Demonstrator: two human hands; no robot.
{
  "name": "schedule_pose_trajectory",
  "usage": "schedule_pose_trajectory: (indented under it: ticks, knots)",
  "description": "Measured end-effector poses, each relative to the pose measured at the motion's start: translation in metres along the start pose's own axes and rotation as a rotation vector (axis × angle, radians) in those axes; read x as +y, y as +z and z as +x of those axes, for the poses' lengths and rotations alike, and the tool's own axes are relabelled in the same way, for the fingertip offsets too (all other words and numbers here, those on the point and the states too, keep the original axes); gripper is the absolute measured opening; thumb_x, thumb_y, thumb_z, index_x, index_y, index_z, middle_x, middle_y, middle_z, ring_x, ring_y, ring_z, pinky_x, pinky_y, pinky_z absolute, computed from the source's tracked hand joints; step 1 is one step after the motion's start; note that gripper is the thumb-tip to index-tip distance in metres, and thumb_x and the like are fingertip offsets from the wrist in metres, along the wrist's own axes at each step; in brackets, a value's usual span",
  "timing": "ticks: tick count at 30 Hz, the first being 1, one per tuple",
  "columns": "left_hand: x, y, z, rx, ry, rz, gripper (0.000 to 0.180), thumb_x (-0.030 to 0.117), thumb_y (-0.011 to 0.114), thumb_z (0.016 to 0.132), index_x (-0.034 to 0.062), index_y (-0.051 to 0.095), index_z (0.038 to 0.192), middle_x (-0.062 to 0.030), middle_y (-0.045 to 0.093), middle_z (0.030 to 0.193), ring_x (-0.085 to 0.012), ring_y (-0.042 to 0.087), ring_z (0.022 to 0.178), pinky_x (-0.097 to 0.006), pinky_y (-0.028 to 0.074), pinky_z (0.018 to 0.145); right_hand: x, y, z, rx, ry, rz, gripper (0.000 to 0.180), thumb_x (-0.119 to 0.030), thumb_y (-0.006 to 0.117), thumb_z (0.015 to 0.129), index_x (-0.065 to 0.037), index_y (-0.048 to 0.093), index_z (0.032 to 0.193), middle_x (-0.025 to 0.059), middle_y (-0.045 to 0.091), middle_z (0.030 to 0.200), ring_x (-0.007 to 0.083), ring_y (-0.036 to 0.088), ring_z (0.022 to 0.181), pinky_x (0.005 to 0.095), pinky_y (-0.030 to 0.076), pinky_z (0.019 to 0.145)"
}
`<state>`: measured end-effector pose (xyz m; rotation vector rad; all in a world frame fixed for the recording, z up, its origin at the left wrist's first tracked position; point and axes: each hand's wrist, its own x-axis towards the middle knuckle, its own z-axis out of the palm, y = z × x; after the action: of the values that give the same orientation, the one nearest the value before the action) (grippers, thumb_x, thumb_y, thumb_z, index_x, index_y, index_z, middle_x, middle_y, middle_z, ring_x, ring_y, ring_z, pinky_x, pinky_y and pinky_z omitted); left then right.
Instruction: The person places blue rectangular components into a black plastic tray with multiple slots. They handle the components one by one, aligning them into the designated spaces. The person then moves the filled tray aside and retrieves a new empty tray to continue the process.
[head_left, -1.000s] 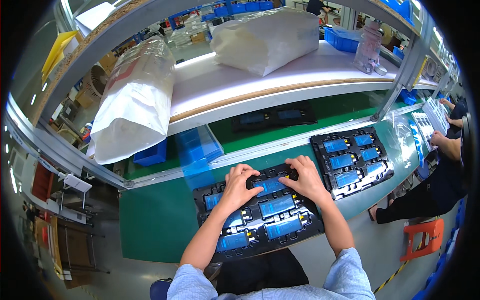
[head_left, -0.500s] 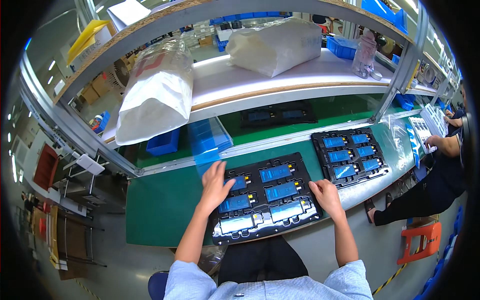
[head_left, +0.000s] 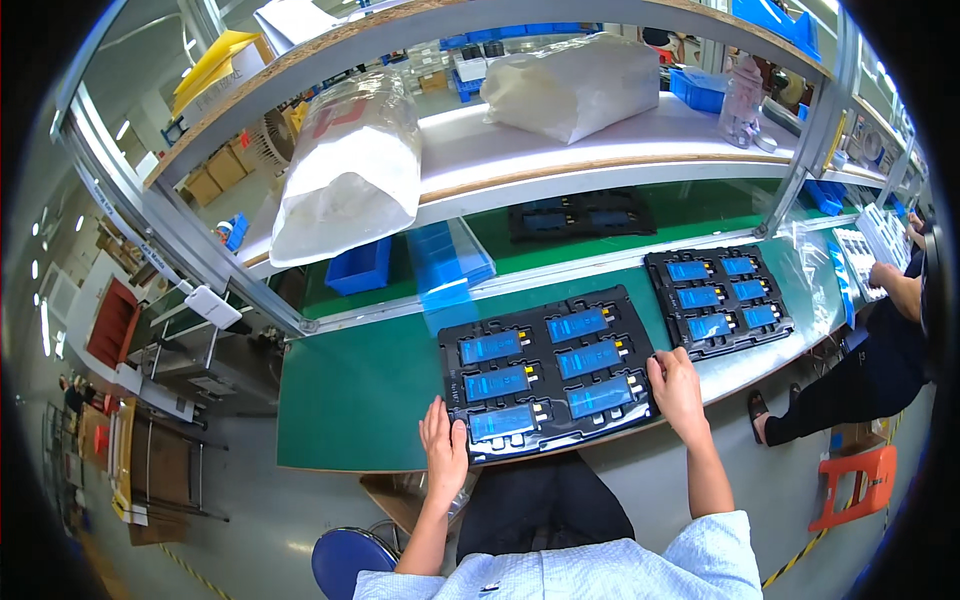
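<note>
In front of me on the green bench lies a black plastic tray (head_left: 545, 375), its near edge at the bench's front edge. Its pockets hold several flat blue rectangular packs (head_left: 590, 358) with small yellow-and-white ends; they look like batteries. My left hand (head_left: 443, 452) rests against the tray's near left corner, fingers stretched out, holding nothing. At the tray's right edge my right hand (head_left: 680, 392) has its fingers curled and its thumb on the rim. A second black tray (head_left: 780, 340) with similar blue packs lies just beyond it to the right.
Behind the trays stand a blue bin (head_left: 358, 268) and blue film sheets (head_left: 447, 270). Another black tray (head_left: 580, 222) sits under the shelf. The shelf (head_left: 450, 148) carries white bags (head_left: 350, 180) and a clear bottle (head_left: 740, 105). A co-worker (head_left: 860, 380) stands at right near an orange stool (head_left: 855, 487).
My left hand has moved from over the tray's upper left packs to its near left corner. My right hand stays at the right edge. The whole view has shifted slightly.
</note>
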<state>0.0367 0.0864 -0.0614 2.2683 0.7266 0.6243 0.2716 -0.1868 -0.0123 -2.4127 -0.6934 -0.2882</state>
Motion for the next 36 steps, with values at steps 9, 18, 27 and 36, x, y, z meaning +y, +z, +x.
schedule_pose_trajectory:
  ticks: [9, 18, 27, 36]
  knots:
    - [0.002, -0.005, 0.001, -0.031, -0.055, -0.105, 0.051, 0.027, 0.041, 0.099, -0.005, 0.038, 0.139, -0.018, 0.036, 0.146, -0.0309, 0.028, 0.138, -0.044, 0.012, 0.115, 0.007, -0.017, -0.006, -0.322, 0.665, 1.553, 0.038, -0.018, 0.052, 0.096, 0.002, 0.049, 0.129, 0.0081, 0.06, 0.118, 0.0168, 0.058, 0.106, 0.0309, 0.046, 0.092]
    - [0.017, -0.009, 0.009, 0.065, -0.019, -0.486, 0.047, 0.015, 0.05, 0.095, -0.0052, 0.042, 0.136, -0.0182, 0.044, 0.14, -0.0271, 0.038, 0.131, -0.035, 0.026, 0.111, -0.013, -0.005, -0.039, -0.36, 0.606, 2.023, 0.045, -0.008, 0.057, 0.091, -0.004, 0.042, 0.134, 0.0122, 0.052, 0.132, 0.0262, 0.051, 0.121, 0.047, 0.044, 0.101]
    - [0.054, -0.006, 0.01, 0.013, -0.012, -0.99, 0.049, -0.001, 0.052, 0.093, -0.008, 0.036, 0.138, -0.013, 0.048, 0.134, -0.0184, 0.048, 0.122, -0.031, 0.037, 0.103, 0.002, -0.006, -0.039, -0.226, 0.575, 1.872, 0.047, -0.002, 0.057, 0.088, -0.007, 0.043, 0.133, 0.0118, 0.057, 0.124, 0.025, 0.057, 0.114, 0.0476, 0.048, 0.095]
    - [0.092, 0.017, 0.03, -0.228, -0.061, -1.115, 0.047, -0.003, 0.058, 0.089, -0.0033, 0.042, 0.134, -0.01, 0.051, 0.128, -0.0166, 0.05, 0.118, -0.029, 0.04, 0.1, 0.044, -0.03, -0.05, -0.054, 0.534, 1.902, 0.043, 0.0, 0.056, 0.086, -0.004, 0.046, 0.128, 0.0109, 0.061, 0.117, 0.0236, 0.061, 0.106, 0.0457, 0.05, 0.09]
